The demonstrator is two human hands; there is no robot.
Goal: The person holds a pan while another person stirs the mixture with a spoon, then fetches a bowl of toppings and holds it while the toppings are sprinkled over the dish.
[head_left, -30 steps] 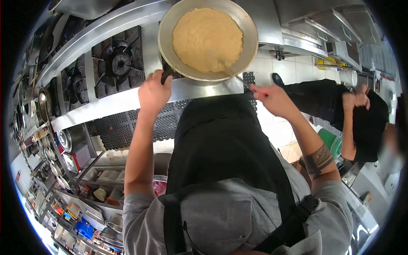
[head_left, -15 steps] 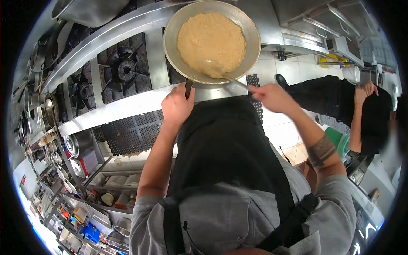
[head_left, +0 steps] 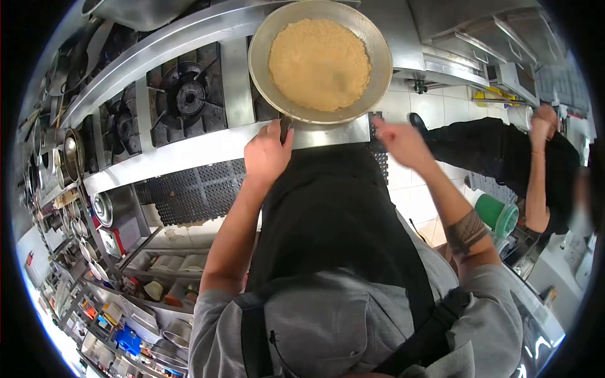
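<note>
A wide metal pan [head_left: 257, 68] stands on the stove and holds a tan, crumbly mass [head_left: 318, 63] spread in a rough round. My left hand [head_left: 268, 151] is wrapped around the pan's dark handle [head_left: 285, 129] at its near side. Right of the pan's near rim, my right hand [head_left: 401, 143] is closed and slightly blurred, its fingers pinched. The utensil it grips is smeared by motion, with a faint dark blur over the tan mass.
Burner grates [head_left: 190, 96] lie left of the pan along the steel stove edge [head_left: 164, 152]. A large pot [head_left: 135, 12] stands at the back left. On the right is another person [head_left: 491, 151] in black, near a green container [head_left: 488, 209]. Pans hang far left.
The pan and my left hand on its handle have shifted right in view. My right hand has moved a little, and the spoon seen in the mass before is now blurred. The other person's hands have moved.
</note>
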